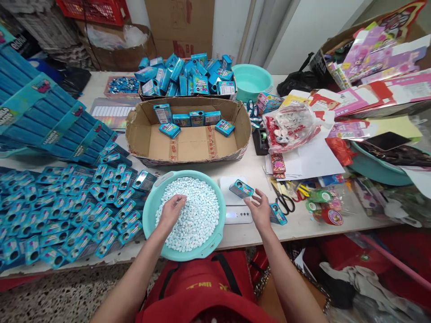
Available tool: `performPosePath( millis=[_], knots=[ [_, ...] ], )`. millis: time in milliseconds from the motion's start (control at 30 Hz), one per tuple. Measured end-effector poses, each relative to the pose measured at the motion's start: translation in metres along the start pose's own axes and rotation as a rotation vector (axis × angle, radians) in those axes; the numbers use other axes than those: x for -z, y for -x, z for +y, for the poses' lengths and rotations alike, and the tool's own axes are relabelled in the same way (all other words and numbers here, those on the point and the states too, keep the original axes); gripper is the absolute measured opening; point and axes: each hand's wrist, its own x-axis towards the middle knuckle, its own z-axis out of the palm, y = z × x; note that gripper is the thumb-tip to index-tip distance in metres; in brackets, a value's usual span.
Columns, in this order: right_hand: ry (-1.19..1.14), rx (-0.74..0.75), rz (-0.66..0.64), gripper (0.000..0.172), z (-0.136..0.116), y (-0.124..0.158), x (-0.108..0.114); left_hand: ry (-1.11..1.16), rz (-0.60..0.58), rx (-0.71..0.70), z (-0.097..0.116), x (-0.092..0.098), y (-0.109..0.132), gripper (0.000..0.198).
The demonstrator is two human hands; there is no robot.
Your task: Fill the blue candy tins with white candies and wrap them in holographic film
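Observation:
My left hand (173, 211) is over the turquoise basin (147, 214), its fingers closed in a pinch; what they hold, if anything, is hidden. Small pale blue-white candies (193, 217) fill the basin. To the right, a small blue candy box (241, 189) with a round hole in its top rests on a white digital scale (238, 214). My right hand (258, 208) is just beside that box, fingers apart with nothing visible between them. Another blue box (278, 214) lies on the table right of this hand.
Rows of blue boxes (67, 215) with holes cover the left side. Behind the basin stands a cardboard tray (188, 154) with several boxes, backed by a heaped carton (188, 76). Scissors (284, 199), tape rolls (326, 196) and a plastic bag (291, 125) lie at right.

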Motion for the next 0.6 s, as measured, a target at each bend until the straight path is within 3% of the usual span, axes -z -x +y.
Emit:
performPosePath(
  millis=[167, 333, 400, 467, 533, 600],
  knots=[
    [0.041, 0.011, -0.022, 0.078, -0.005, -0.013, -0.013, -0.015, -0.018, 0.004, 0.002, 0.000, 0.004, 0.039],
    [0.006, 0.005, -0.058, 0.057, -0.022, -0.018, -0.014, -0.102, 0.031, -0.065, 0.007, -0.004, 0.009, 0.030],
    [0.036, 0.090, -0.012, 0.053, -0.040, -0.010, -0.012, -0.166, 0.050, -0.139, 0.016, -0.006, 0.017, 0.029],
    [0.074, 0.212, 0.019, 0.052, -0.063, 0.005, -0.016, -0.207, 0.038, -0.312, 0.029, -0.007, 0.029, 0.044],
    [0.107, 0.366, -0.125, 0.047, -0.087, 0.025, -0.029, -0.256, -0.017, -0.555, 0.045, -0.007, 0.040, 0.060],
    [0.082, 0.485, -0.417, 0.041, -0.106, 0.049, -0.048, -0.302, -0.094, -0.691, 0.058, -0.002, 0.051, 0.060]
  ],
)
